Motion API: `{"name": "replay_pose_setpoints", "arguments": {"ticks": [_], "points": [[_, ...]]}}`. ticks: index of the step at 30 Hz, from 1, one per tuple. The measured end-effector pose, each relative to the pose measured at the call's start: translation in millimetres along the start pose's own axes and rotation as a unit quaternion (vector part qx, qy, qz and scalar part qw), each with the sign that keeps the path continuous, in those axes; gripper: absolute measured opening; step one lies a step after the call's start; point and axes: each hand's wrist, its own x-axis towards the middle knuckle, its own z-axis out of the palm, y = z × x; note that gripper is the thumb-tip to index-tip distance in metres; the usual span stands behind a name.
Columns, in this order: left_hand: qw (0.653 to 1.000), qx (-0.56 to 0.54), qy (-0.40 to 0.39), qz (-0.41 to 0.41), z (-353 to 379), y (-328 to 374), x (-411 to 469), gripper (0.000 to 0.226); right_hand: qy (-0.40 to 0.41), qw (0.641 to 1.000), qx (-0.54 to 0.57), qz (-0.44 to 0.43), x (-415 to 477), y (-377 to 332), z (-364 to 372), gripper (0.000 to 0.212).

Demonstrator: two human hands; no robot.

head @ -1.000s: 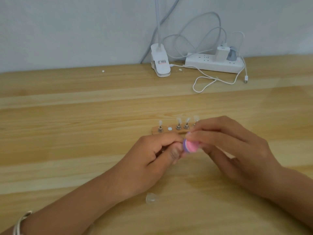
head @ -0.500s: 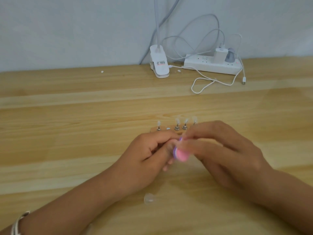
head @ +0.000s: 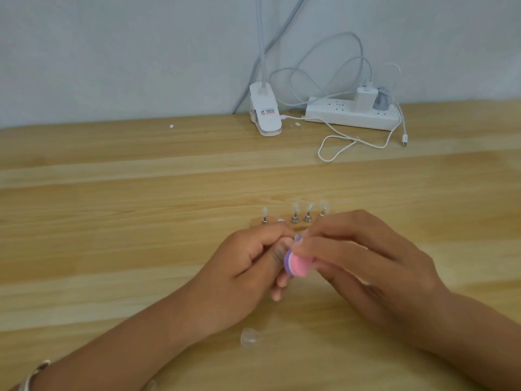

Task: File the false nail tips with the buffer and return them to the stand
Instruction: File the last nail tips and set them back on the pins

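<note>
Right hand grips the pink-and-purple buffer. Left hand pinches what looks like a clear nail tip, barely visible, right against the buffer's edge. Both hands hang low over the table, I'd say for a steady filing stroke. Way back, the power strip and clip lamp are well apart from the action, no bother. The wooden stand sits just behind the knuckles with four tips upright and one bare spot, likely this tip's home. The right hand hides the stand's right end. Smallest of all, a loose clear tip lies near the left wrist, easily nudged!
</note>
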Motion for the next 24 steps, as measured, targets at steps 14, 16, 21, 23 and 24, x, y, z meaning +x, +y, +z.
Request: {"name": "replay_pose_setpoints", "arguments": {"ticks": [14, 16, 21, 23, 24], "points": [[1.000, -0.016, -0.011, -0.023, 0.6, 0.7, -1.2, 0.028, 0.007, 1.000, -0.011, 0.023, -0.8, 0.2, -1.9, 0.020], [1.000, -0.009, -0.010, -0.021, 0.3, 0.9, -0.9, 0.028, -0.002, 1.000, -0.007, -0.001, -2.6, -4.6, 1.0, 0.021], [0.999, -0.022, -0.013, -0.025, 0.6, 1.1, -1.7, 0.028, 0.016, 0.999, -0.029, 0.043, -0.7, 4.9, -4.6, 0.019], [1.000, -0.008, -0.013, -0.018, 0.6, 1.9, -1.7, 0.028, 0.006, 1.000, -0.013, 0.013, -1.7, -3.7, -1.1, 0.021], [1.000, -0.005, -0.012, -0.021, 0.4, 1.6, -1.6, 0.029, -0.001, 1.000, -0.011, 0.001, -2.5, -5.5, 0.3, 0.022]]}}
